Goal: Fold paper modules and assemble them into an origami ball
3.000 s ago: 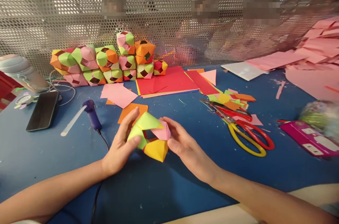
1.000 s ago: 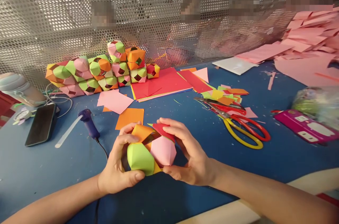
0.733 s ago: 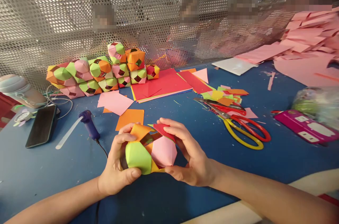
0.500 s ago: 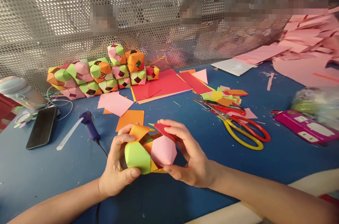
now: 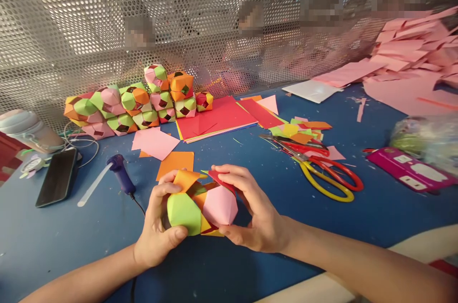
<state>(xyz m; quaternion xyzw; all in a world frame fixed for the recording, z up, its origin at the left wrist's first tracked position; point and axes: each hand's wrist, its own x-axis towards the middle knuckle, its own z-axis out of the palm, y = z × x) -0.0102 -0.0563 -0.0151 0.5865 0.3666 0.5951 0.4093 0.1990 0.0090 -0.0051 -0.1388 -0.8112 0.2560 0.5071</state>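
Observation:
Between both hands I hold a folded paper ball (image 5: 220, 205) with green, pink, orange, yellow and red faces, just above the blue table. My left hand (image 5: 157, 219) grips its left side, thumb on the green face and fingers at the orange flap. On the other side, my right hand (image 5: 252, 207) has its thumb under the pink face and its fingers over the red flap. The ball's top shows a gap, and its underside is hidden. Beyond it lies an orange paper square (image 5: 175, 164). A purple hot glue gun (image 5: 122, 176) rests left of my left hand.
Finished paper balls (image 5: 123, 102) are stacked along the perforated metal screen (image 5: 200, 50). Red sheets (image 5: 218, 119), scissors (image 5: 318, 169) and paper scraps lie behind my right hand. A phone (image 5: 57, 176) and a bottle (image 5: 30, 129) stand left; a pink paper pile (image 5: 411, 50) is far right.
My view has shifted slightly. Both hands keep their hold on the paper ball, which looks almost the same as before.

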